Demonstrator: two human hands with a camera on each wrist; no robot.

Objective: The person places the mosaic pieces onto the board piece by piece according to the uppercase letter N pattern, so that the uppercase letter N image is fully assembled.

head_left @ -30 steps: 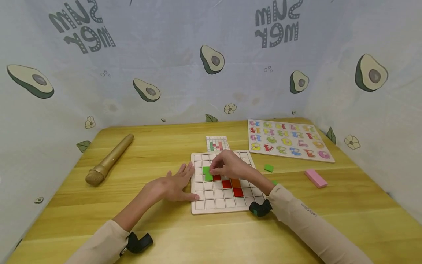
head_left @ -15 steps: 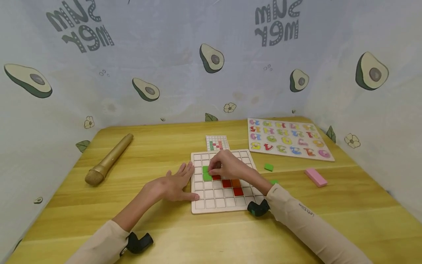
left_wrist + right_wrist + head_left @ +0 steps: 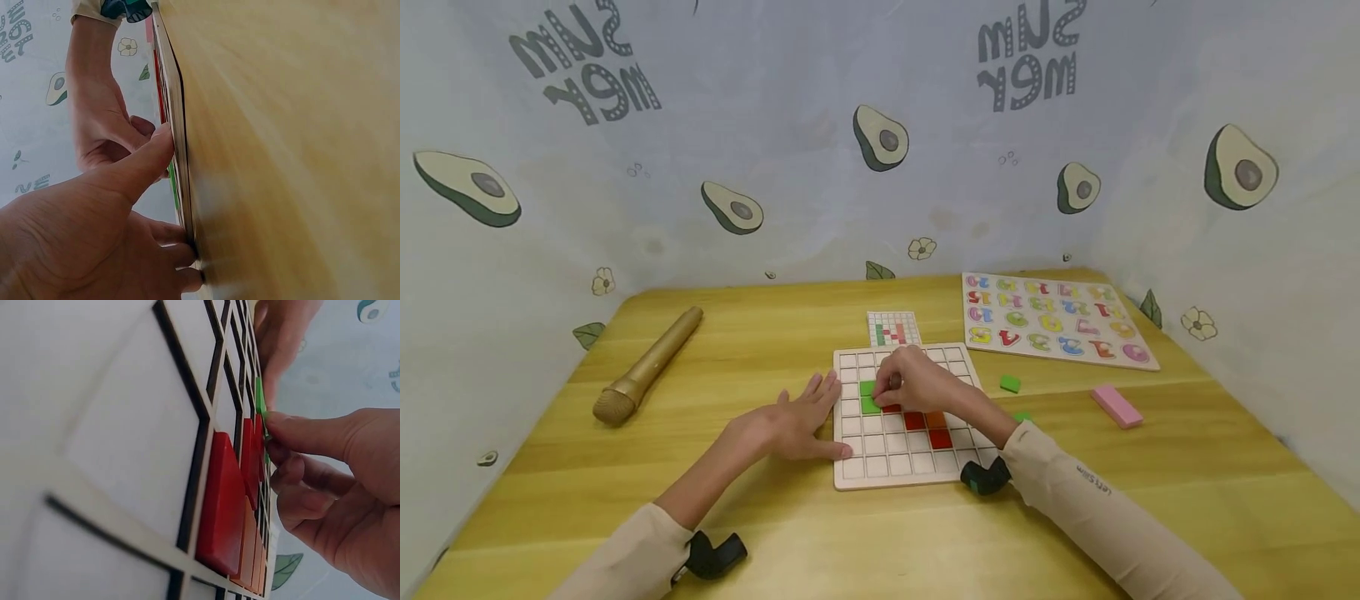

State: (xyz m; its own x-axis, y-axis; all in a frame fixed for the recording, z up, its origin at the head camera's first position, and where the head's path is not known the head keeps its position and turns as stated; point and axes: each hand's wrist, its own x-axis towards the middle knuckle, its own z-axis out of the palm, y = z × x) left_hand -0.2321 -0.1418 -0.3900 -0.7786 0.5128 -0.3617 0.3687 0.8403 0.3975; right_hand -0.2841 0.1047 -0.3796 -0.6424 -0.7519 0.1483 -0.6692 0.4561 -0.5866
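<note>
A white grid board lies on the wooden table, with red tiles, an orange tile and two green tiles set in its squares. Over the grid, my right hand has thumb and finger at the lower green tile. The right wrist view shows the thumb tip right at a green tile, other fingers curled beneath. My left hand lies with fingers spread at the board's left edge, thumb over the rim. In the left wrist view, its thumb presses against the board's side.
A small pattern card touches the board's far edge. Loose green tiles and a pink block lie to the right. Behind them is a number puzzle. A gold microphone lies at the left.
The lower green tile, slightly askew a second ago, now sits squarely in line under the upper one. My right fingers have shifted slightly at it; my left hand stays put.
</note>
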